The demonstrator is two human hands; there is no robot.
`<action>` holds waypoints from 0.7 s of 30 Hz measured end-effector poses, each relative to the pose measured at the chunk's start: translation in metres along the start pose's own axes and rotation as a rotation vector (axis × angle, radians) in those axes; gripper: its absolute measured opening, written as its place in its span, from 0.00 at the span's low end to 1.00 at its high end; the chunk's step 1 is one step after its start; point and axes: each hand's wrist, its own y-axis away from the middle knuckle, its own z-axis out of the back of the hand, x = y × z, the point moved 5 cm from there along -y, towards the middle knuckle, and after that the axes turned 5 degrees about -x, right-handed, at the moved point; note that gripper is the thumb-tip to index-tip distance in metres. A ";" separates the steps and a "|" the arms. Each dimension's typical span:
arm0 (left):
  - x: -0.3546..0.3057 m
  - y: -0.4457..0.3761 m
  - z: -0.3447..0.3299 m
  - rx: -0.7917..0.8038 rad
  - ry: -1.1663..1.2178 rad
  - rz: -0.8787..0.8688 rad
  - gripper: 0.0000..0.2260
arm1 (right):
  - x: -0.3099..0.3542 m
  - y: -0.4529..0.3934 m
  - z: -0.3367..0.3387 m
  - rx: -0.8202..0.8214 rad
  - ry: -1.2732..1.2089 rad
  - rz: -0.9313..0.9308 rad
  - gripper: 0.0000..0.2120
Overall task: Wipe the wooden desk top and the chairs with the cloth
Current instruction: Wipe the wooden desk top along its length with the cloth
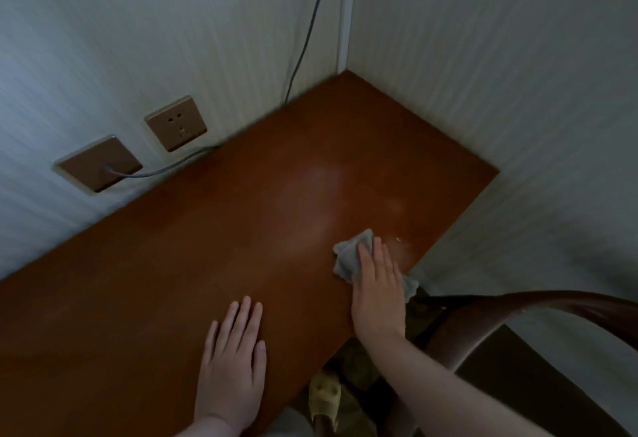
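Right hand (378,293) pressed flat, fingers straight and together, on the cloth (348,258), which lay at four o'clock on the desk (214,246), close to its near edge. Bare wood stretched away toward nine and twelve o'clock, up to the walls. Grey and crumpled, the cloth had one corner hanging over the edge. Left hand (233,364) rested flat at six o'clock, fingers spread. A chair (518,312) stood at four o'clock, off the desk.
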 end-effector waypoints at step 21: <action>-0.090 -0.087 -0.010 -0.096 0.010 -0.008 0.25 | 0.002 -0.024 0.002 0.186 0.001 0.307 0.27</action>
